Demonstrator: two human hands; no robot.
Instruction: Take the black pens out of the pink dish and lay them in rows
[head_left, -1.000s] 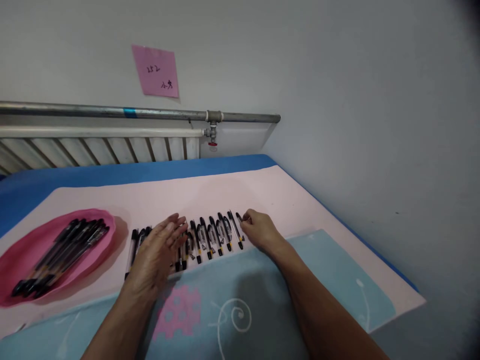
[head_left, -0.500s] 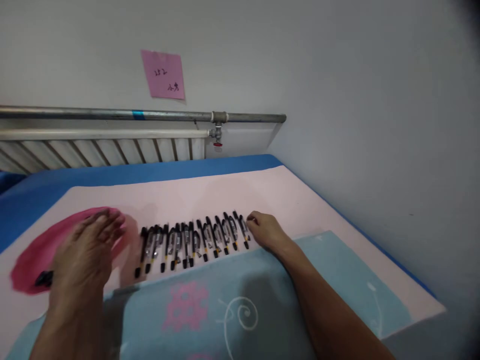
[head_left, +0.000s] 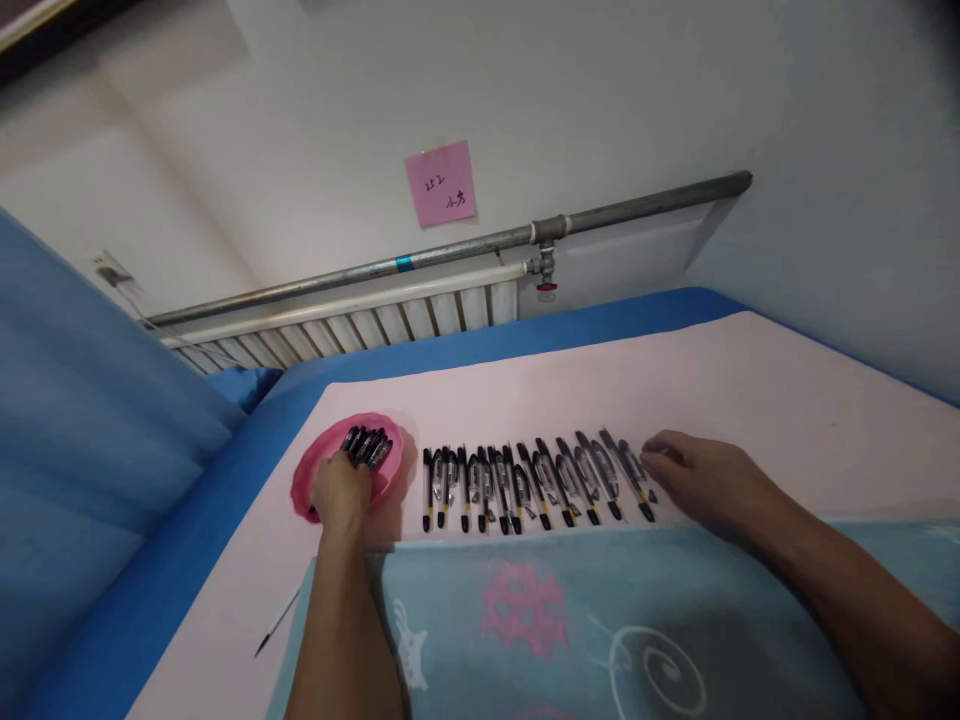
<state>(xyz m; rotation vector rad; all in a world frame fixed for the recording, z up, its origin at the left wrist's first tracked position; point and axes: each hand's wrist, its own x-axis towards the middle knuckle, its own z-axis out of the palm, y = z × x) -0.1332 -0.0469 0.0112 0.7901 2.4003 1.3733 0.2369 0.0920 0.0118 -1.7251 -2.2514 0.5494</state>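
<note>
My left hand [head_left: 341, 487] reaches into a pink bowl [head_left: 302, 470] with a scalloped rim. Its fingers curl down against a cluster of glossy black pen pieces [head_left: 367, 444]; the fingertips are mostly hidden, so what they grip cannot be made out. My right hand [head_left: 694, 472] rests at the right end of a row of pens [head_left: 541, 485], thumb and index drawn together close to the last pen [head_left: 628, 475]. Nothing shows between them. The slim pens have black ends and yellow bands, and short clear-and-black pieces lie between them.
The row lies on a pale pink sheet [head_left: 600, 375]. A light blue cloth [head_left: 450, 600] with pink and white drawings covers the front. A thin white pen [head_left: 277, 622] lies at the lower left. Behind are a radiator [head_left: 420, 318] and a metal pipe [head_left: 637, 205]; a blue curtain [head_left: 82, 430] hangs left.
My left hand has lowered from above the bowl into it, onto the black pieces. My right hand stays by the row's right end. The view has turned left and tilted.
</note>
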